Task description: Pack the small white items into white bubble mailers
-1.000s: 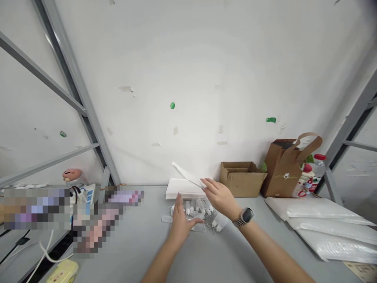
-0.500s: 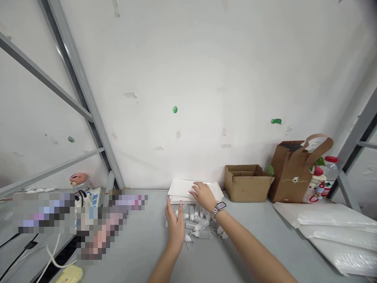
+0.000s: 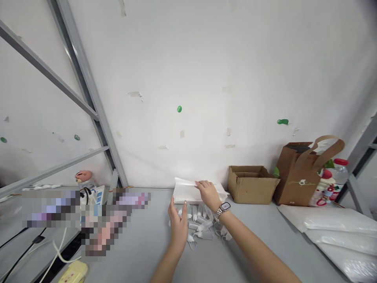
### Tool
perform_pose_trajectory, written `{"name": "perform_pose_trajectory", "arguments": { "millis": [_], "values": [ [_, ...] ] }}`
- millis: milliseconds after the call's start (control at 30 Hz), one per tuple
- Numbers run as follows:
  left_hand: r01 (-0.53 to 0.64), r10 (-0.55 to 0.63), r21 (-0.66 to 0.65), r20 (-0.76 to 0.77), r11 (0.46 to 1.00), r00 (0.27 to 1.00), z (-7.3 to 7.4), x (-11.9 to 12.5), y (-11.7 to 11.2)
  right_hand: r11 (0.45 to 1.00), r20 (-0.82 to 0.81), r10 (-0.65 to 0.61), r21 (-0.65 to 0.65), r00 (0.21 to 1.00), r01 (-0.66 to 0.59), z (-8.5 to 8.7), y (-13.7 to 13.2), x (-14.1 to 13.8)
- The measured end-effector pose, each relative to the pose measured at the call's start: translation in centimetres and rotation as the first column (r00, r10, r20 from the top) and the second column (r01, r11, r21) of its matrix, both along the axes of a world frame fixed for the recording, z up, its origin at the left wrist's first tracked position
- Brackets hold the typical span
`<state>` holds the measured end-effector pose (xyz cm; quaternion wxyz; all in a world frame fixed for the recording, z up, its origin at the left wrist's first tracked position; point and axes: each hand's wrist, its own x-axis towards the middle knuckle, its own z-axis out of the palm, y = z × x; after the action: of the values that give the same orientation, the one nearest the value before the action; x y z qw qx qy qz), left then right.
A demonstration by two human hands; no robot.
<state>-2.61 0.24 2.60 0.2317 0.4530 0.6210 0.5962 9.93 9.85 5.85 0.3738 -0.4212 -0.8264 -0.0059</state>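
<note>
A stack of thin white sheets or bags (image 3: 184, 195) lies by the wall; I cannot tell which they are. My right hand (image 3: 207, 194), with a watch on the wrist, pinches the top one, whose far left edge is raised off the pile. At the stack's front left corner is my left hand (image 3: 178, 225), thumb and fingers apart, with nothing visible in it. Several small clear plastic bottles (image 3: 205, 225) with white caps lie loose in front of the stack, between my hands. My right hand and wrist partly cover them.
A cardboard box (image 3: 253, 188) and a brown paper bag (image 3: 296, 177) stand to the right, beside a red-capped bottle (image 3: 340, 173). Clear plastic packs (image 3: 330, 232) lie at the right edge. Cables, a power strip (image 3: 98, 200) and a yellow object (image 3: 73, 272) are on the left.
My right hand has gone from resting on the stack to pinching the top sheet or bag, and its edge has risen. My left hand stays put. The view has shifted slightly left.
</note>
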Motion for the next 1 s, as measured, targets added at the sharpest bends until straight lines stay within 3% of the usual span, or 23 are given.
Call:
{"name": "perform_pose_trajectory", "arguments": {
  "millis": [167, 233, 333, 400, 500, 600, 833, 933, 1000],
  "values": [
    [0.065, -0.063, 0.02, -0.097, 0.998, 0.993, 0.1, 0.5, -0.3, 0.998, -0.328, -0.064, -0.044, 0.942, 0.053, 2.5, -3.7, 1.2],
    [0.131, -0.119, 0.053, -0.185, 0.99, 0.975, 0.1, 0.8, -0.6, 0.987, -0.527, -0.023, -0.148, 0.849, -0.066, 2.9, -5.5, 1.0],
    [0.231, -0.206, 0.062, -0.271, 0.971, 0.94, -0.3, 1.2, -0.9, 0.917, -0.774, -0.016, -0.264, 0.633, -0.299, 3.0, -7.7, 0.2],
    [0.268, -0.24, 0.048, -0.313, 0.962, 0.919, -0.7, 1.3, -1.0, 0.899, -0.807, -0.031, -0.28, 0.59, -0.337, 2.8, -8.5, -0.4],
    [0.29, -0.251, 0.033, -0.416, 0.957, 0.874, -1.2, 1.0, -0.8, 0.888, -0.809, -0.005, -0.274, 0.588, -0.369, 2.6, -8.8, -0.9],
    [0.298, -0.242, 0.038, -0.492, 0.954, 0.836, -0.9, 0.8, -0.8, 0.873, -0.831, -0.002, -0.273, 0.556, -0.405, 2.9, -8.5, -0.6],
    [0.288, -0.255, 0.011, -0.432, 0.958, 0.865, 0.3, 1.1, -1.2, 0.892, -0.938, -0.051, -0.198, 0.343, -0.407, 6.0, -7.6, 1.8],
    [0.256, -0.23, -0.002, -0.439, 0.967, 0.868, -0.1, 1.1, -0.8, 0.938, -0.941, -0.018, -0.133, 0.337, -0.321, 7.3, -7.7, 3.0],
    [0.223, -0.206, -0.014, -0.446, 0.975, 0.871, -0.5, 1.0, -0.5, 0.984, -0.91, -0.006, -0.079, 0.414, -0.159, 7.6, -7.7, 3.7]
  ]
}}
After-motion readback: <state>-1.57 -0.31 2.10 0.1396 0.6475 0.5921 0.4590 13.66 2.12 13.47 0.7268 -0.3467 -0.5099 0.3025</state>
